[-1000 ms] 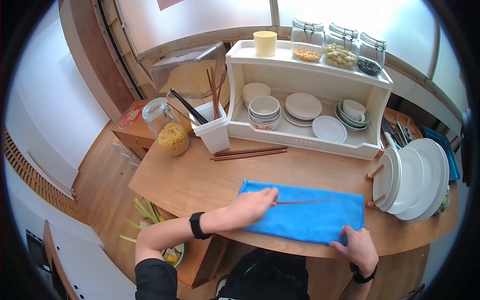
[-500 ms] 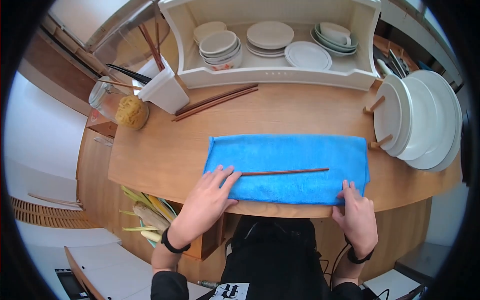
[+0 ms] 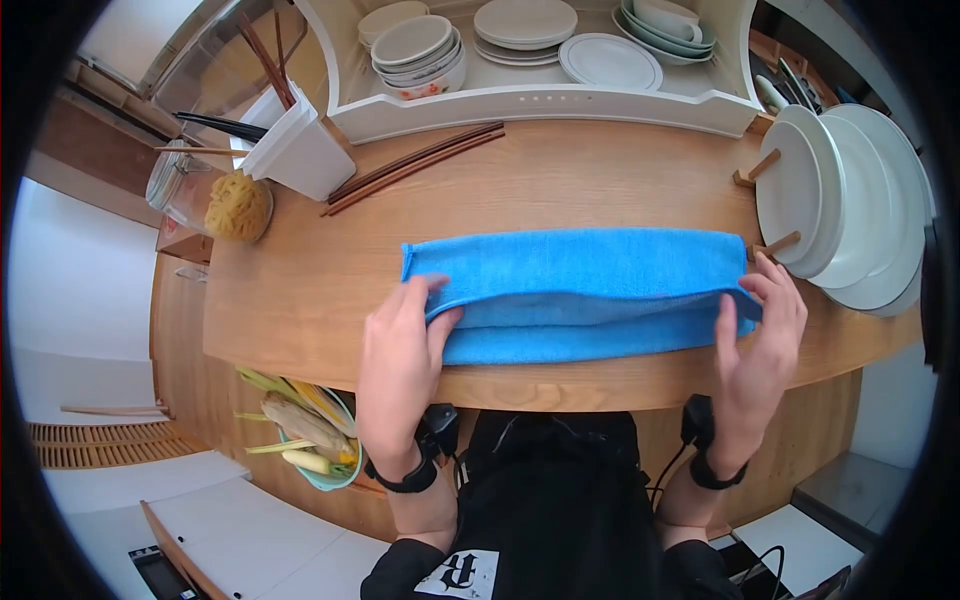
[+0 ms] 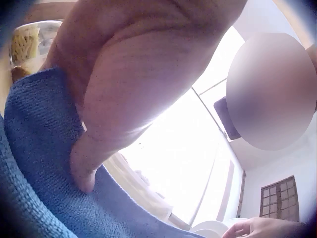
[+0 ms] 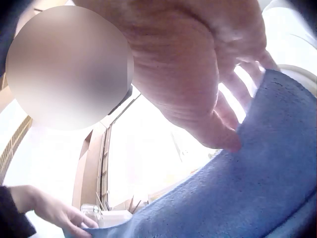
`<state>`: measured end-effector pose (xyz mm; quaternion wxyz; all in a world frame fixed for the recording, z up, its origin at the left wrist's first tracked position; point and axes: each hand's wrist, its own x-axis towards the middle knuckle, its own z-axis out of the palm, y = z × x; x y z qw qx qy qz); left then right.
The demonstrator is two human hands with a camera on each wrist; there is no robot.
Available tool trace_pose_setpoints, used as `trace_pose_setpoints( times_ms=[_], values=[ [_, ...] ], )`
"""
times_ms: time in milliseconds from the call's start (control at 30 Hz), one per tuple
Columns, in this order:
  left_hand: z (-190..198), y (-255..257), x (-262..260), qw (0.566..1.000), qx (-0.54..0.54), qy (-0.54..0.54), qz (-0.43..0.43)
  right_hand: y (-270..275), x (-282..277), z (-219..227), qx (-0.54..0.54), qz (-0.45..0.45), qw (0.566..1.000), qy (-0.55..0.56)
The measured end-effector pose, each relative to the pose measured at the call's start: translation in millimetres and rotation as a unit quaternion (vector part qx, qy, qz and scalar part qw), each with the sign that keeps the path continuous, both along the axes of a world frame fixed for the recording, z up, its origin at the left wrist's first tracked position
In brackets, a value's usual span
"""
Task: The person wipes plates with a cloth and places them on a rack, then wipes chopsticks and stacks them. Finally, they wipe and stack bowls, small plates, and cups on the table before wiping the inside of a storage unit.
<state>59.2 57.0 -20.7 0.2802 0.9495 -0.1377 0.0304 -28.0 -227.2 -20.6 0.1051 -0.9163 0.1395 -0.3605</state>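
Note:
A blue cloth (image 3: 575,262) lies along the table's front, its near edge lifted into a raised fold across the middle. At the cloth's left end my left hand (image 3: 395,355) pinches that edge, the thumb (image 4: 84,166) pressed against the fabric in the left wrist view. My right hand (image 3: 762,345) pinches the same edge at the right end, its thumb (image 5: 225,136) on the cloth's rim in the right wrist view. The single chopstick that lay on the cloth earlier is out of sight.
Several loose chopsticks (image 3: 415,170) lie behind the cloth, near a white chopstick holder (image 3: 305,150) and a jar of pasta (image 3: 238,207). A white shelf (image 3: 540,108) with crockery stands at the back. Upright plates (image 3: 860,200) fill a rack close to my right hand.
Both hands have taken the cloth's near edge and raised it up and away from the body. The left hand has let go of the chopstick, now hidden. The view tilts further down.

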Motion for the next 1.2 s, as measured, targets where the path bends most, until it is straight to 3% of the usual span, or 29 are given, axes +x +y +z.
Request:
trace_pose_setpoints(
  times_ms=[100, 200, 300, 467, 600, 867, 967, 1067, 1167, 1200],
  values=[
    [2.4, -10.1, -2.3, 0.995, 0.002, -0.097, 0.022, 25.4, -1.5, -2.4, 0.027, 0.000, 0.998, 0.048],
    [-2.5, -28.1, -11.0, 0.994, 0.026, -0.095, -0.049, 53.3, 3.0, -2.7, 0.084, 0.202, 0.960, 0.173],
    [-17.8, -51.4, -26.3, 0.987, 0.069, -0.100, -0.106, 79.4, 10.1, -11.6, 0.070, 0.270, 0.938, 0.208],
    [-26.3, -66.1, -31.0, 0.988, 0.059, -0.120, -0.079, 92.3, 22.9, -17.9, 0.074, 0.250, 0.945, 0.199],
    [-32.4, -57.0, -22.7, 0.996, -0.017, -0.081, -0.025, 78.6, 26.5, -24.9, 0.096, 0.235, 0.944, 0.208],
    [-24.2, 11.1, -20.6, 0.995, 0.031, -0.047, 0.085, 19.4, 3.2, -17.7, 0.115, 0.174, 0.956, 0.208],
    [-19.5, 4.0, -24.2, 0.984, 0.088, -0.130, 0.084, 28.1, -1.5, -3.7, 0.121, 0.174, 0.944, 0.251],
    [-11.8, -28.9, -33.1, 0.980, 0.114, -0.159, -0.037, 42.4, 1.7, -2.1, 0.048, 0.266, 0.924, 0.270],
    [-24.7, -52.7, -39.7, 0.969, 0.071, -0.102, -0.215, 50.0, 3.6, -1.8, -0.022, 0.343, 0.891, 0.297],
    [-27.8, -54.9, -39.9, 0.970, 0.058, -0.091, -0.217, 48.0, 4.4, -2.0, -0.035, 0.354, 0.886, 0.299]
  ],
)
